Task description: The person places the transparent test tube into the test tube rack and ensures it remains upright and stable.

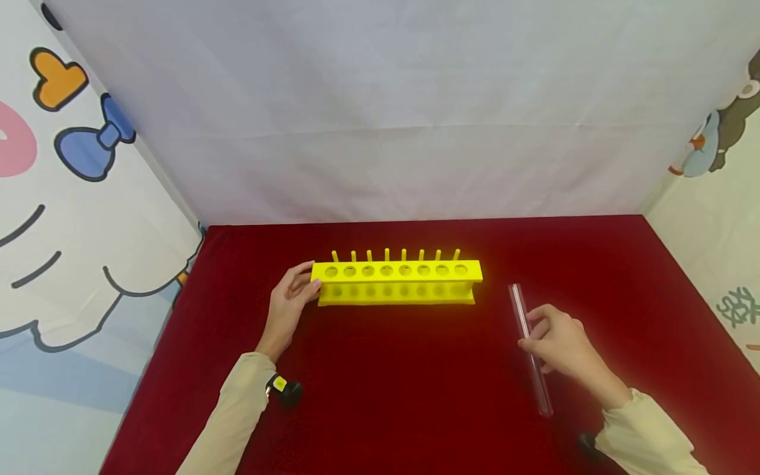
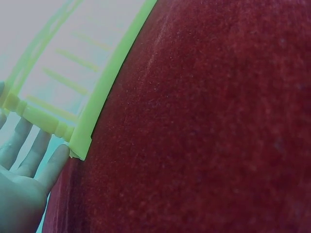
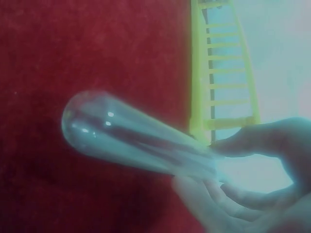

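A yellow test tube rack [image 1: 396,272] stands on the red cloth, with a row of round holes along its top and several pegs behind. At its left end is my left hand [image 1: 289,300], thumb on the front side and fingers reaching around the end. The left wrist view shows these fingers against the rack's end post [image 2: 41,119]. My right hand [image 1: 561,340] pinches a clear glass test tube [image 1: 530,349] near its middle, between thumb and fingers. The tube is tilted, its rounded bottom toward me, to the right of the rack. That rounded end fills much of the right wrist view.
Dark red cloth [image 1: 415,382] covers the table. A pale curtain [image 1: 404,119] hangs behind its far edge. Cartoon-printed sheets flank it, one on the left [image 1: 77,251] and one on the right [image 1: 706,218].
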Tool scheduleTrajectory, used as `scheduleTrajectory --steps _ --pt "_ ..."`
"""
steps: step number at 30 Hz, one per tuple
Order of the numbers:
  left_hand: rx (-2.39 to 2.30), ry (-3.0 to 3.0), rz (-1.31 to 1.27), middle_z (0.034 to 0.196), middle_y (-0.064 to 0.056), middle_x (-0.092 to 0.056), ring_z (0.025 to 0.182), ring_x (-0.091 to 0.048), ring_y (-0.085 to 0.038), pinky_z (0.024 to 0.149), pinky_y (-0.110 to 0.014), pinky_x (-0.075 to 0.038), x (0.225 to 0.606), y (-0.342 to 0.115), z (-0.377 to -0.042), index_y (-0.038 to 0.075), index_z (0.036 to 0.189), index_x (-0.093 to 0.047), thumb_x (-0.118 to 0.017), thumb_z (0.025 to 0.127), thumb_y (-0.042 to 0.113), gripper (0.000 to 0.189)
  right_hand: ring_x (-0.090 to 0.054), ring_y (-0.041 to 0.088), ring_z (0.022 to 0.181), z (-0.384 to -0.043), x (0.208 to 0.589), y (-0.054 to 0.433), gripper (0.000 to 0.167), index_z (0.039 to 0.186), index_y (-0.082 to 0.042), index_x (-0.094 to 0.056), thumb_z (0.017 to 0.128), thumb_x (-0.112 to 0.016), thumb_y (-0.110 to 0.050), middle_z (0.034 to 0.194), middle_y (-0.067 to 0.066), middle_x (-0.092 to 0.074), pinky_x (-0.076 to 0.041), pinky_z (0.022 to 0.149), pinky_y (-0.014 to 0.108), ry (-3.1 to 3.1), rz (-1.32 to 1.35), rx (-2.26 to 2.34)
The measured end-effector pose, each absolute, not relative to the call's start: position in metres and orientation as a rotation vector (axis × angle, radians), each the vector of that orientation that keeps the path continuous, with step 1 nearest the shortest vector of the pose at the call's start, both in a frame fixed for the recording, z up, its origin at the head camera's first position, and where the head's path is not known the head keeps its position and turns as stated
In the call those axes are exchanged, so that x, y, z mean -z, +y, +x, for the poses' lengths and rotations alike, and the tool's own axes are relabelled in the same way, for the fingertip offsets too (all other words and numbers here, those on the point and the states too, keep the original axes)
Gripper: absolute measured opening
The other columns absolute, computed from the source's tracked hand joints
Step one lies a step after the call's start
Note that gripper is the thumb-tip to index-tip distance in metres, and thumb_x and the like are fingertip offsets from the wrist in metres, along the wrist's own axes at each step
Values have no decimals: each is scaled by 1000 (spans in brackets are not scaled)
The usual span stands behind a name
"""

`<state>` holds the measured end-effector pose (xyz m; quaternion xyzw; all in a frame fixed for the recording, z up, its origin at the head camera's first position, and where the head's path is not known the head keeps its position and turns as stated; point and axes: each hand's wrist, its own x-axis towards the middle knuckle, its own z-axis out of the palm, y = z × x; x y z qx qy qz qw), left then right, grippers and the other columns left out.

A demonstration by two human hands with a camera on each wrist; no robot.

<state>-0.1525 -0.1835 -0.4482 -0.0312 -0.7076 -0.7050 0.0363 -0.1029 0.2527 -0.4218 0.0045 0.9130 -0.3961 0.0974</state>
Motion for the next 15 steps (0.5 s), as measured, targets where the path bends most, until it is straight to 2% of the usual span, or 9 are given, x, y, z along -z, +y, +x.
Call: scheduleTrajectory --steps 9,15 --pt "2167 -2176 -99 122 -26 -53 111 -50 -46 94 -44 -47 449 -184 -153 0 136 -44 -59 94 10 46 -62 20 63 -99 409 252 45 118 6 -49 80 -71 -7 81 12 -61 -55 45 31 2725 -24 1220" --pt "2164 -2181 -102 121 -24 -54 111 -50 -46 95 -46 -46 449 -184 -153 -1 137 -42 -58 95 11 47 -62 20 66 -95 402 252 45 117 4 -49 80 -72 -6 82 12 -59 -55 46 30 2746 -61 1247"
